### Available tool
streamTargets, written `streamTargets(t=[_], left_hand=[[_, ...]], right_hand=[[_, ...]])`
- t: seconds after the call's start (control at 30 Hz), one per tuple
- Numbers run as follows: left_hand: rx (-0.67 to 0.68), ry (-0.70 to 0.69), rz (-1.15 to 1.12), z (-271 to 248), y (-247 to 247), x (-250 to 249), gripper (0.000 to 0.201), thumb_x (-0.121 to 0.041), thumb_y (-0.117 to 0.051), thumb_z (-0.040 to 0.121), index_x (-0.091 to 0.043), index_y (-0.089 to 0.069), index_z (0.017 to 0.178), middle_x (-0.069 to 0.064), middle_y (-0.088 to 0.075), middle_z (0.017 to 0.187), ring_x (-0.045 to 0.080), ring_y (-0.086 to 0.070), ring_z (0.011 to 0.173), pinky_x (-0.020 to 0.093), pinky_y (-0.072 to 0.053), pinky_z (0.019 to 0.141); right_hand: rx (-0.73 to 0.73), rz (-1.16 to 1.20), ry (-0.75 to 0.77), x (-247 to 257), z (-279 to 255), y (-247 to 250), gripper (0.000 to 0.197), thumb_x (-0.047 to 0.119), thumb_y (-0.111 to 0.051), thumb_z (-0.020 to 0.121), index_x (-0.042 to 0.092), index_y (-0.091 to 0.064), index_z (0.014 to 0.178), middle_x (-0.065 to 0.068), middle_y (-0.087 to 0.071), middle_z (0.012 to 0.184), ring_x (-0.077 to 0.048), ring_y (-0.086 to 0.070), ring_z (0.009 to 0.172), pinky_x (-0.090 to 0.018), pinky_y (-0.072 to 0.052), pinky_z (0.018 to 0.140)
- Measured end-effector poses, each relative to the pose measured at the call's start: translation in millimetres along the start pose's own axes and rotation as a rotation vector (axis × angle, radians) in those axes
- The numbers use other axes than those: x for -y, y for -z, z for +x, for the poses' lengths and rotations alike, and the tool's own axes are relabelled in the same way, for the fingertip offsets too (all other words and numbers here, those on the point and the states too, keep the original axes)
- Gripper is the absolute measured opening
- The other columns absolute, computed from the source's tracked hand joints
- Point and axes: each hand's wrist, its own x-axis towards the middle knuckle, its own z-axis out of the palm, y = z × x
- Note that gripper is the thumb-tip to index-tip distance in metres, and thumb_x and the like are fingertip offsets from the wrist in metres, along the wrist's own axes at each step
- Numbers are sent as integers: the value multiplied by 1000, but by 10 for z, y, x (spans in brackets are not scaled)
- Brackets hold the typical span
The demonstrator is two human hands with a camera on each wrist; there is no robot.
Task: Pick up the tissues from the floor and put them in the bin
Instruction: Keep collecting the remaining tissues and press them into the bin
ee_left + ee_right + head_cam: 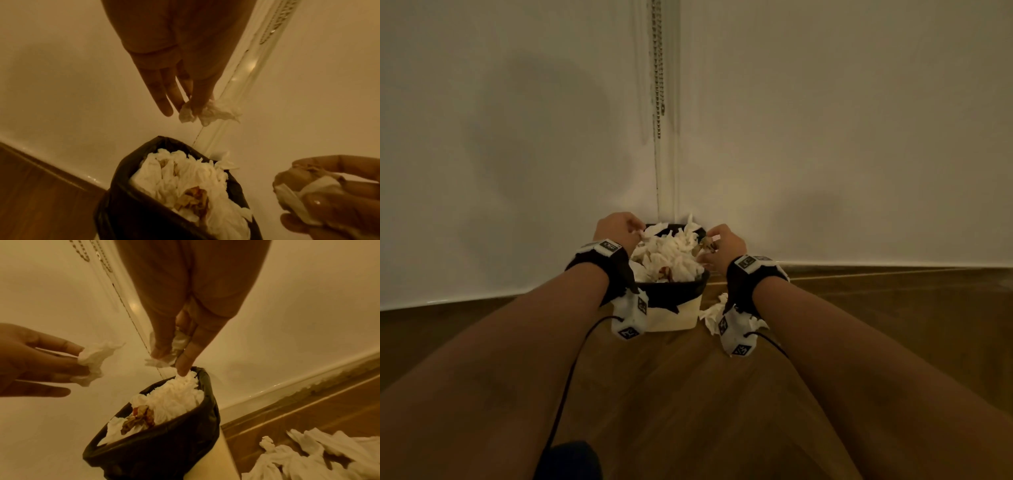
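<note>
Tissues: left hand (174,68) pinches one crumpled tissue (207,112), right hand (185,318) another (164,353), both above the heaped bin (671,294). Loose tissues (308,456) lie beneath the right wrist. Light, soft, tearable; pinch the bunched middle.

Pinched tissue (164,353) above overfull bin (156,449)

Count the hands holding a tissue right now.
2. The left hand pinches a tissue above the bin; the right hand pinches another tissue over its rim.
</note>
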Motion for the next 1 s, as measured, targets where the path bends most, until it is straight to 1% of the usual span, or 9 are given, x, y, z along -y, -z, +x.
streamTargets(t=[0.1,0.17,0.23,0.3,0.4,0.5,0.57,0.8,1.0], left_hand=[[6,38,-27,93,-99,121,13,-12,-59,84,-21,-68,89,4,-67,102,19,-60,92,21,-42,73],[-2,68,-39,173,-159,159,13,-12,-58,85,-22,-67,90,4,-67,103,19,-60,89,22,-43,71],[-34,103,-63,238,-226,188,11,-13,-59,85,-21,-66,87,6,-68,99,15,-56,73,20,-41,59],[-65,142,-83,273,-304,213,12,-11,-58,85,-20,-66,85,8,-68,97,14,-52,67,19,-38,52],[-53,166,-60,300,-443,246,13,-10,-56,86,-16,-66,92,11,-64,104,24,-61,83,26,-44,63],[4,161,60,319,-573,306,20,-13,-52,88,-12,-63,105,13,-55,114,29,-59,93,32,-45,74],[36,157,137,331,-643,342,22,-12,-49,91,-7,-60,110,15,-48,119,33,-57,95,36,-45,79],[182,110,325,385,-784,441,26,-7,-44,94,3,-58,114,19,-43,127,38,-54,103,39,-44,89],[300,-1,488,385,-840,372,35,-24,-48,94,-11,-50,126,16,-39,133,32,-47,114,36,-41,94]], right_hand=[[22,-31,6,18,156,-91,33,17,-78,71,20,-55,95,-9,-65,103,-29,-63,93,-46,-55,80],[69,-61,9,72,255,-124,25,17,-77,72,19,-58,88,-9,-66,97,-28,-66,85,-44,-58,74],[100,-101,18,126,370,-167,20,13,-76,74,18,-60,85,-11,-67,97,-27,-67,83,-39,-59,72],[109,-231,69,191,513,-232,21,13,-74,77,14,-63,95,-11,-67,104,-27,-66,93,-35,-56,80],[61,-340,127,315,657,-337,16,19,-56,91,10,-65,101,-11,-67,107,-27,-62,98,-23,-44,71],[67,-397,165,373,803,-494,31,17,-39,98,5,-57,120,-16,-56,123,-32,-52,112,-30,-40,91],[88,-422,187,426,877,-585,32,16,-39,98,9,-54,125,-17,-50,127,-33,-52,112,-35,-41,96],[191,-504,231,543,1123,-787,26,18,-49,95,8,-62,114,-10,-60,121,-25,-57,110,-28,-44,94],[205,-535,200,621,1267,-1027,29,17,-47,96,7,-63,118,-11,-61,122,-23,-58,111,-29,-45,98]])
